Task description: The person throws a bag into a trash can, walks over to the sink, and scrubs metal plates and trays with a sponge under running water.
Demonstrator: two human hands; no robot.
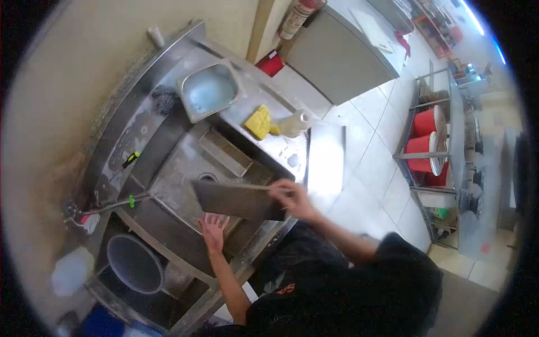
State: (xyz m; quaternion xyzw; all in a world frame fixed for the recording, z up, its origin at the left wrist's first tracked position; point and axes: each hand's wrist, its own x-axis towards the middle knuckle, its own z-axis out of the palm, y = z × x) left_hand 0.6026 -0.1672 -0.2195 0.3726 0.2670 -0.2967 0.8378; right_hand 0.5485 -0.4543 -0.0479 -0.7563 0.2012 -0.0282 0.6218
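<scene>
Metal panel: we are clamping its end in right hand, long axis running leftward; left hand spreading fingers beside.

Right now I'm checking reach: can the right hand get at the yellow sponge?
Probably not yet: the right hand grips the dark panel. With it put down, the way to the yellow sponge looks open.
</scene>
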